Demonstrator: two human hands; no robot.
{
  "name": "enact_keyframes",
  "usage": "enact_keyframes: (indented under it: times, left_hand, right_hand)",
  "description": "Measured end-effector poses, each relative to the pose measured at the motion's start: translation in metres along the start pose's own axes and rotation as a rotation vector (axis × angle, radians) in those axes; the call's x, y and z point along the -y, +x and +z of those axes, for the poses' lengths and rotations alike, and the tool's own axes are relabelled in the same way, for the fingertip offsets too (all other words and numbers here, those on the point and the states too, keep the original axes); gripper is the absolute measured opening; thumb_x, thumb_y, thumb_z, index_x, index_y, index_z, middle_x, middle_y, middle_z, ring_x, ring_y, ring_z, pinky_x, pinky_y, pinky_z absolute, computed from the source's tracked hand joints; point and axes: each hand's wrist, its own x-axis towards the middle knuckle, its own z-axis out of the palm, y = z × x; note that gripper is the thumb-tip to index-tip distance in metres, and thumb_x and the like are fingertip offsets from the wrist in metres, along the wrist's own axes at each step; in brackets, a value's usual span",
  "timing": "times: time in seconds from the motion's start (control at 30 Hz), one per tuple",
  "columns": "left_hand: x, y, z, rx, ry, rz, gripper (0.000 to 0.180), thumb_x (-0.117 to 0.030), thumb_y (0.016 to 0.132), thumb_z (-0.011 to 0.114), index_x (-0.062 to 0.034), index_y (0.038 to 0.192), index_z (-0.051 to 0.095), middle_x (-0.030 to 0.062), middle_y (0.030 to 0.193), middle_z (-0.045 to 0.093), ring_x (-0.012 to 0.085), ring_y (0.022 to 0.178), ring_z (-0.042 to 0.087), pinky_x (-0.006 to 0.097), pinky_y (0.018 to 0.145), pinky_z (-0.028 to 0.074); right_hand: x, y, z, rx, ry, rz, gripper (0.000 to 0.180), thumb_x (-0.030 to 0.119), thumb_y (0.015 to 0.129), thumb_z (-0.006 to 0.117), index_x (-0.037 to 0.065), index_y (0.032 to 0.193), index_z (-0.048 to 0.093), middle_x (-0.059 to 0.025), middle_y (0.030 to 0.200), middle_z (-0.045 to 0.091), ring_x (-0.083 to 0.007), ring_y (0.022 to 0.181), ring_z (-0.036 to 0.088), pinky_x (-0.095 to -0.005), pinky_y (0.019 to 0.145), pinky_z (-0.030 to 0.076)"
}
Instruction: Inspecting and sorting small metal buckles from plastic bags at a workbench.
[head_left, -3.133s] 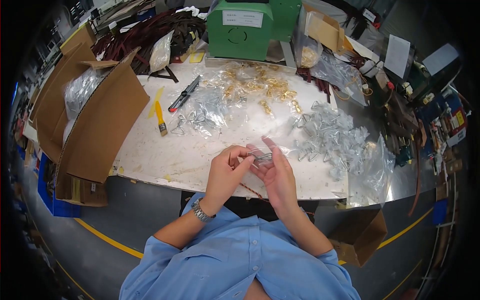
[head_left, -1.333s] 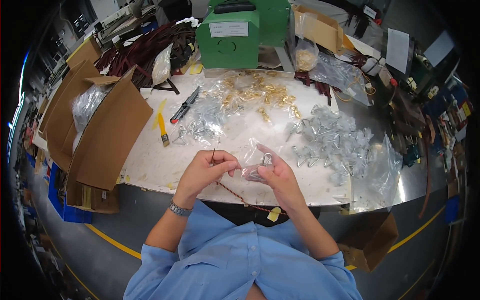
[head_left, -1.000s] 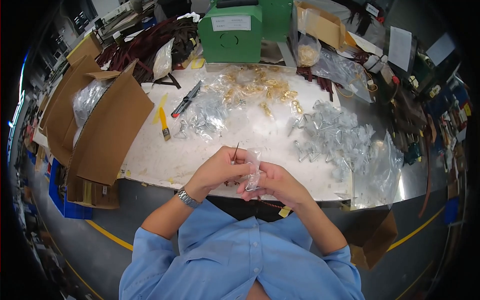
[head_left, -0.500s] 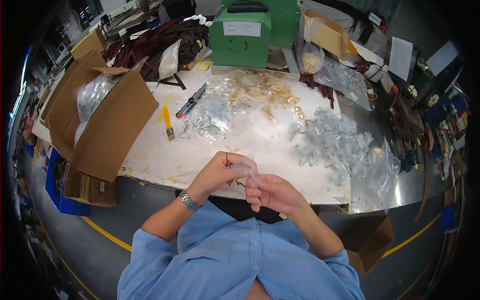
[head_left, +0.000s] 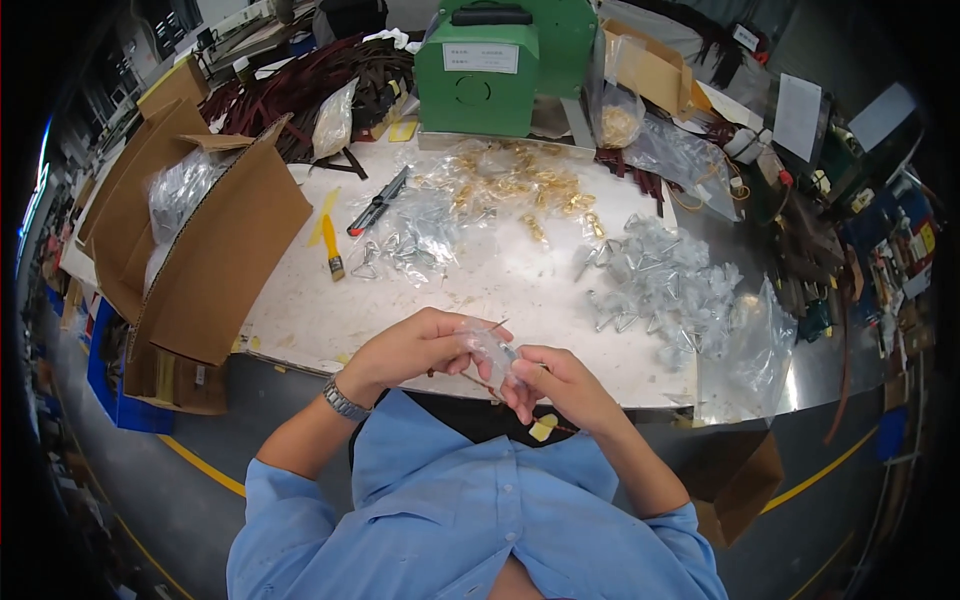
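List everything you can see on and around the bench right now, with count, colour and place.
small clear bag: one, transparent, held between both hands
silver bagged parts: a heap, right of bench
gold parts: a heap, centre back
silver clips: a pile, centre left
brush: one, yellow handle, left
green machine: one, back
cardboard box: one open, brown, left edge
table: one, white top
left hand: on the bag
right hand: on the bag

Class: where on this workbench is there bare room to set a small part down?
Bare tabletop lies ahead of both hands, between the yellow-handled brush and the pile of bagged silver clips. The back, with gold hardware and the green machine, is crowded.
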Motion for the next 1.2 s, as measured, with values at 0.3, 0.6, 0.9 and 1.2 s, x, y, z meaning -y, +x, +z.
enact_keyframes:
  times: [0.3,0.6,0.9,1.2]
  left_hand:
    - [0.006,-0.004,0.017,0.173,-0.262,-0.055,0.054,-0.022,0.109,0.055,-0.0021,0.159,0.046,0.0051,0.093,0.073,0.0030,0.066,0.049,0.018,0.058,0.038]
    - [0.030,0.003,0.036,-0.102,-0.050,0.017,0.037,-0.008,0.109,0.051,0.0011,0.144,0.060,0.0057,0.092,0.072,0.0074,0.073,0.059,0.023,0.065,0.047]
    - [0.022,0.032,0.024,-0.266,0.302,0.126,0.023,-0.005,0.103,0.055,-0.0012,0.116,0.073,0.0070,0.076,0.071,0.0136,0.067,0.066,0.030,0.065,0.052]
    - [0.006,0.059,-0.053,-0.837,0.805,0.267,0.018,-0.013,0.102,0.062,-0.0026,0.105,0.076,0.0160,0.074,0.071,0.0258,0.063,0.071,0.038,0.062,0.053]
  right_hand:
    - [-0.005,0.000,0.012,-0.067,-0.053,0.050,0.030,0.020,0.115,0.045,-0.003,0.105,0.062,-0.0067,0.085,0.067,-0.0122,0.066,0.067,-0.0264,0.060,0.057]
    - [-0.020,0.008,0.027,-0.226,-0.119,0.002,0.029,0.019,0.115,0.043,-0.001,0.106,0.062,-0.0054,0.083,0.067,-0.0098,0.064,0.063,-0.0240,0.057,0.053]
    - [-0.005,0.008,0.002,-0.431,-0.505,-0.115,0.029,0.020,0.112,0.049,0.001,0.099,0.067,-0.0101,0.077,0.067,-0.0177,0.061,0.061,-0.0317,0.057,0.049]
    - [0.074,-0.046,-0.038,-0.828,-1.017,-0.473,0.039,0.007,0.096,0.072,0.003,0.134,0.067,-0.0164,0.132,0.070,-0.0281,0.094,0.072,-0.0355,0.084,0.057]
